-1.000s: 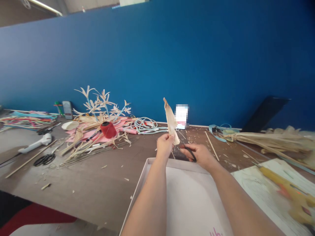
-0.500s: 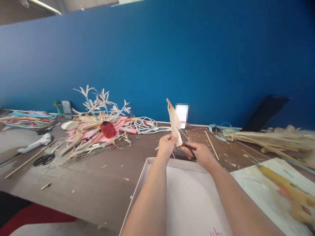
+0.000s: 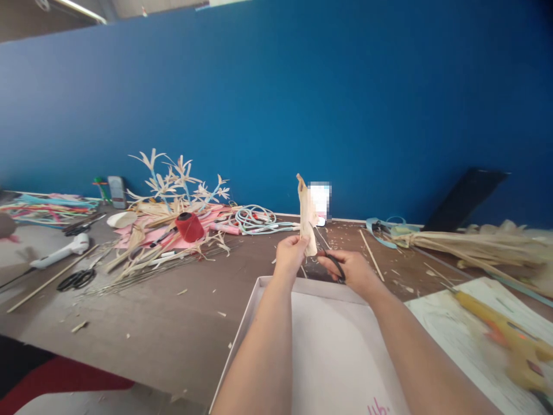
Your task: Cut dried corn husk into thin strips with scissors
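Observation:
My left hand (image 3: 292,253) pinches the lower end of a pale dried corn husk (image 3: 305,210), which stands upright above the fingers with a brown tip. My right hand (image 3: 348,269) is closed round the black handles of a pair of scissors (image 3: 337,265). The scissor blades point up and left, close beside the husk's right edge; whether they touch it I cannot tell. Below both hands lies a shallow white box (image 3: 332,334) with pink writing near its front.
On the left lie husk flowers (image 3: 166,183), a red thread spool (image 3: 189,227), another pair of scissors (image 3: 78,279) and a white tool (image 3: 63,253) with a cord. To the right are a husk bundle (image 3: 466,242) and a yellow glue gun (image 3: 501,323) on paper. A blue wall (image 3: 276,104) stands behind.
The husk has turned more upright and looks narrower, its tip shifted slightly right. The scissor blades now show beside its right edge. Both hands hold nearly the same place.

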`<action>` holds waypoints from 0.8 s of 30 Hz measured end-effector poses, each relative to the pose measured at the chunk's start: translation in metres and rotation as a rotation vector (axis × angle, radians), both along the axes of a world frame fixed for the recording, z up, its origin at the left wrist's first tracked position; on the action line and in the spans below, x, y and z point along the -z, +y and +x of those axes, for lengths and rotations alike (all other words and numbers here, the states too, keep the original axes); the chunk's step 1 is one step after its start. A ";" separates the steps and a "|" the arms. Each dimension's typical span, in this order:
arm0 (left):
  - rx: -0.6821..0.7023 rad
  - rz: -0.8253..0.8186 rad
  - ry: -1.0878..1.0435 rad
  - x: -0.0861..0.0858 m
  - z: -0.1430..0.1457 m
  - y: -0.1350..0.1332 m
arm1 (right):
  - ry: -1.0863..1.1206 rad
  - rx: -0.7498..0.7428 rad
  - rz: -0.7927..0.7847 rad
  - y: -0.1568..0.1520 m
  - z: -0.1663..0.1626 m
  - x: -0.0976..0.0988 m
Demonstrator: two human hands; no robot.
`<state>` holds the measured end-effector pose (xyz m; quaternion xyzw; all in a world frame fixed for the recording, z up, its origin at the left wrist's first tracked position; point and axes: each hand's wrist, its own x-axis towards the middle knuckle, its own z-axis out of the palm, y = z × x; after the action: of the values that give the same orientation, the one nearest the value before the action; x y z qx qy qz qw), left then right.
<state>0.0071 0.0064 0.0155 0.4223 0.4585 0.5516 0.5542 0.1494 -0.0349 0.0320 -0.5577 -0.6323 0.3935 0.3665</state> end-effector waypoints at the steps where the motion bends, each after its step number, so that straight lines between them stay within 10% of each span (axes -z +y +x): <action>1: -0.020 0.007 0.013 0.001 -0.001 0.001 | 0.005 0.008 -0.005 0.000 0.000 0.000; 24: -0.059 0.030 0.147 -0.004 -0.010 0.000 | 0.145 -0.019 -0.061 0.002 0.013 0.006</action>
<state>-0.0027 0.0063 0.0195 0.4562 0.5020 0.5421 0.4960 0.1625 -0.0333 0.0257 -0.5324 -0.5971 0.4556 0.3904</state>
